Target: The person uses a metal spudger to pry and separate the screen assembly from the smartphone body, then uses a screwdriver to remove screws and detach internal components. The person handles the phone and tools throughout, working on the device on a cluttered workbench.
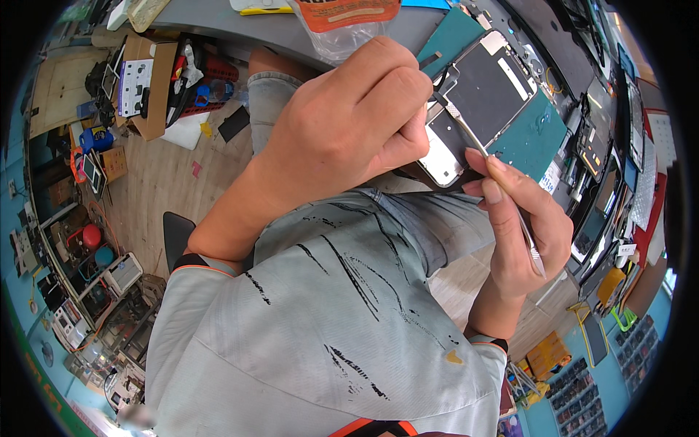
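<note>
A phone screen assembly, its dark back facing up with silvery ends, lies tilted on a teal work mat. My right hand grips a slim metal pry tool with knurled sections, like a pen. The tool's upper end meets the screen's left edge, beside a thin black flex cable. My left hand is closed in a pinch just left of that edge. A narrow dark strip sticks out past its knuckles; the fingertips and their hold on it are mostly hidden.
An orange-labelled clear plastic bag lies on the grey table beyond my left hand. Phone parts and a dark phone frame crowd the right side. A cardboard box stands on the floor at left. Small-parts bins are at lower right.
</note>
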Demonstrator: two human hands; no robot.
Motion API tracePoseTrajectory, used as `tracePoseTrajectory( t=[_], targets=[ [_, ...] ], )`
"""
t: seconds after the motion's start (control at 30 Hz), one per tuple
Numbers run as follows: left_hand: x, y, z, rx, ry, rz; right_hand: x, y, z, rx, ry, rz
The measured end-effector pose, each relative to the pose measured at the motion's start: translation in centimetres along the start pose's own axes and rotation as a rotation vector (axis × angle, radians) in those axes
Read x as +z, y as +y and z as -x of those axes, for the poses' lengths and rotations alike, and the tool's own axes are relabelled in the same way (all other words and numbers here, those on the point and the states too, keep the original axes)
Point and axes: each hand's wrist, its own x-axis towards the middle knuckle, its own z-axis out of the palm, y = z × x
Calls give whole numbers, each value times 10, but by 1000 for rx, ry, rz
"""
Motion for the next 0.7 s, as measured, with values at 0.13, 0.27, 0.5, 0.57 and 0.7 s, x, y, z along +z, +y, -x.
tracePoseTrajectory(
  t=[0.13, 0.27, 0.5, 0.57, 0.7],
  targets=[
    [0, 0, 0, -4, 0, 7, 0, 2, 0, -15, 0, -15],
    [0, 0, 0, 1, -3, 2, 0, 2, 1, -10, 5, -21],
    [0, -1, 0, 2, -3, 8, -1, 3, 1, -12, -2, -33],
    [0, 0, 0, 0, -3, 10, -2, 3, 1, -18, -6, -33],
    [0, -1, 0, 5, -1, 12, -2, 2, 1, -9, -5, -32]
  ],
)
